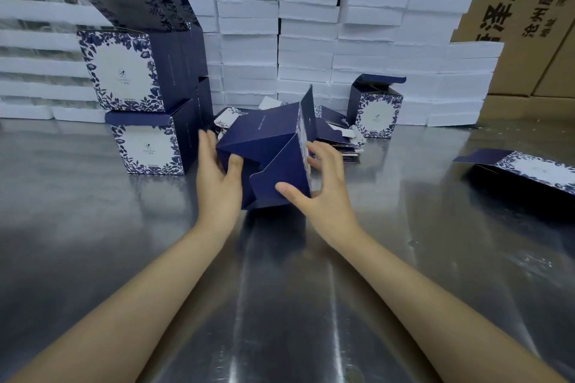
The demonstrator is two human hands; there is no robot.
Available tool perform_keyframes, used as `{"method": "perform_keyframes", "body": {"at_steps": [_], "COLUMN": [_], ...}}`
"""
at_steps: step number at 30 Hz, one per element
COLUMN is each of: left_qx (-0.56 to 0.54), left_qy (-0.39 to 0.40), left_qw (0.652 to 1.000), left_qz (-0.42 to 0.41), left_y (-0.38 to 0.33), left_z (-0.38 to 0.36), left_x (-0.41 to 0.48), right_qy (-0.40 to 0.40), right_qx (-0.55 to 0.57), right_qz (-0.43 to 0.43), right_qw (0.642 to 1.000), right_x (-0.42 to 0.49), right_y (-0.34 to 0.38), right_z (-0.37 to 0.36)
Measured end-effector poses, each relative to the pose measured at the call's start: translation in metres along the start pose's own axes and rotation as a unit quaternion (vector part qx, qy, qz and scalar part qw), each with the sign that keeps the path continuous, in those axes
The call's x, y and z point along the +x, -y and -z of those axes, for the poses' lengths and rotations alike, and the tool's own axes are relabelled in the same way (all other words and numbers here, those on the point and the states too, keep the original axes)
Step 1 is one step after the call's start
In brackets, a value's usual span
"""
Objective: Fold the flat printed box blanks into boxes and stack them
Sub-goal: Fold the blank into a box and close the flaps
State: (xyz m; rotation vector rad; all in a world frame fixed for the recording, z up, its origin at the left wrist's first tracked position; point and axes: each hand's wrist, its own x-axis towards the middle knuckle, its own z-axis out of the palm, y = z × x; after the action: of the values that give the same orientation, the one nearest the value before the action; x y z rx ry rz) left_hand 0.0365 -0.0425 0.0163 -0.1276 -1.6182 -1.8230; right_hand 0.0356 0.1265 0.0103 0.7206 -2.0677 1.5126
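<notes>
A navy half-folded box with a blue-and-white floral face is tilted above the steel table, its bottom flaps toward me. My left hand holds its left side, thumb pressing a bottom flap. My right hand grips the right side, thumb on the lower flap, fingers behind the printed face. Behind it lies a pile of flat blanks. Folded boxes are stacked two high at the left, the upper ones with lids up. One folded box stands at the right with its lid open.
A flattened blank lies at the far right of the shiny steel table. White foam trays are piled in a wall along the back. Brown cartons stand behind them at the right.
</notes>
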Motion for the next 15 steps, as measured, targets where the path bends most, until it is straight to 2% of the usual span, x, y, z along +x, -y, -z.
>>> {"method": "perform_keyframes", "body": {"at_steps": [3, 8, 15], "left_qx": [0.077, 0.103, 0.193], "left_qy": [0.024, 0.17, 0.158], "left_qw": [0.996, 0.979, 0.964], "left_qz": [0.026, -0.047, -0.097], "left_y": [0.005, -0.002, -0.01], "left_z": [-0.001, 0.0, -0.001], "left_x": [-0.005, -0.011, -0.014], "right_qy": [-0.04, -0.063, -0.061], "right_qx": [-0.007, 0.022, -0.002], "right_qz": [-0.008, -0.051, -0.035], "right_qw": [0.999, 0.996, 0.998], "right_x": [0.003, 0.01, 0.008], "right_y": [-0.002, -0.004, -0.004], "right_z": [0.001, 0.012, 0.009]}}
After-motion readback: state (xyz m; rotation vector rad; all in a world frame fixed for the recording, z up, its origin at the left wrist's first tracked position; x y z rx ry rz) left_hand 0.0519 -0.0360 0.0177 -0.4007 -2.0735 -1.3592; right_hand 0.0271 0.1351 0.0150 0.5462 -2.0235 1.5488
